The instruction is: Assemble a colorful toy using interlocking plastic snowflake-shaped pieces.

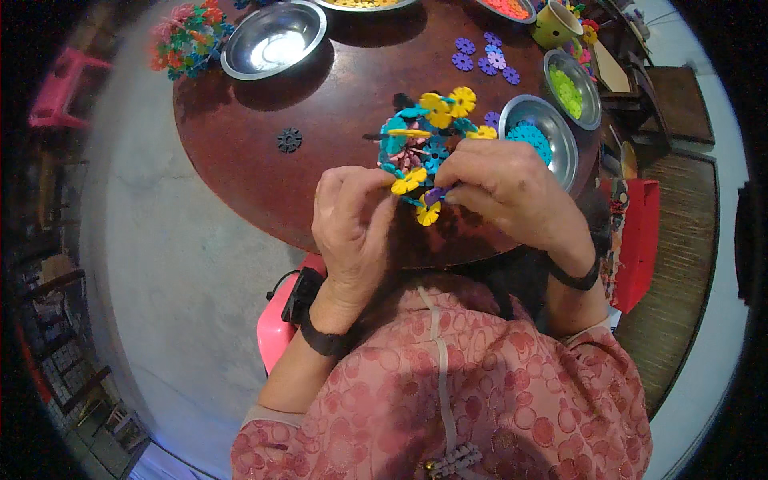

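Between my hands is a round, hollow build of interlocking plastic flower discs (392, 142), in teal, yellow, pink and black. My left hand (352, 214) pinches its near left side beside a yellow disc (410, 182). A purple flower disc (434, 196) sits between the thumb and fingers of my right hand (504, 188), against the near side of the build. Another yellow disc (429, 212) juts out just below it. My fingers hide part of the right side.
On the dark red table (240, 152) lie a loose black disc (290, 140) and several purple discs (486, 60). Metal bowls stand around: a bare one (276, 40), one with blue discs (534, 142), one with green (566, 92). A yellow-green cup (554, 26) stands far right. A pink stool (276, 320) is below left.
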A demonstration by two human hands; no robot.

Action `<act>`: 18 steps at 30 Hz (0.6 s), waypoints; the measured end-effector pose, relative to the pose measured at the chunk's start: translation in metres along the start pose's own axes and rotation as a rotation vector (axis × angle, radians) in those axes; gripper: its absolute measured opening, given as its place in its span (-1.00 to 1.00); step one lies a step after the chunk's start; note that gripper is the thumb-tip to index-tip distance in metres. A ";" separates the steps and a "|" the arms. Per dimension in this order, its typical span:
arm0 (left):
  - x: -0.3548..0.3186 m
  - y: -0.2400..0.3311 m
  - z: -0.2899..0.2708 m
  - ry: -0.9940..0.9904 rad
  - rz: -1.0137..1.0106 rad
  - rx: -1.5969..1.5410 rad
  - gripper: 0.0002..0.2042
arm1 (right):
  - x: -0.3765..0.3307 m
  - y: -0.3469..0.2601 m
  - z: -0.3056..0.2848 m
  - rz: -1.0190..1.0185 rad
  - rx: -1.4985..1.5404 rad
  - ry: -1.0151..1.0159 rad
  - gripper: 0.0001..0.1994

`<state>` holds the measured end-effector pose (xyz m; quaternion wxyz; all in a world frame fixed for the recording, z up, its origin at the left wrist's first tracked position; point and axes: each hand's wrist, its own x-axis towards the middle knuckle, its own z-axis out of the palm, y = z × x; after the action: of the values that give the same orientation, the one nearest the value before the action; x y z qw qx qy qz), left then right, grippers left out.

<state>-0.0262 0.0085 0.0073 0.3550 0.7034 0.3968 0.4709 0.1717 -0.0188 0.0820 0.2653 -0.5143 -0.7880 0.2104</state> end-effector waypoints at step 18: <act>-0.005 -0.008 0.006 -0.026 -0.129 0.016 -0.69 | 0.065 0.180 -0.009 0.252 -0.662 0.120 -0.70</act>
<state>-0.0239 0.0068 -0.0033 0.3840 0.6853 0.4404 0.4347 0.2820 0.1103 -0.0073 0.1019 -0.6770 -0.7268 -0.0554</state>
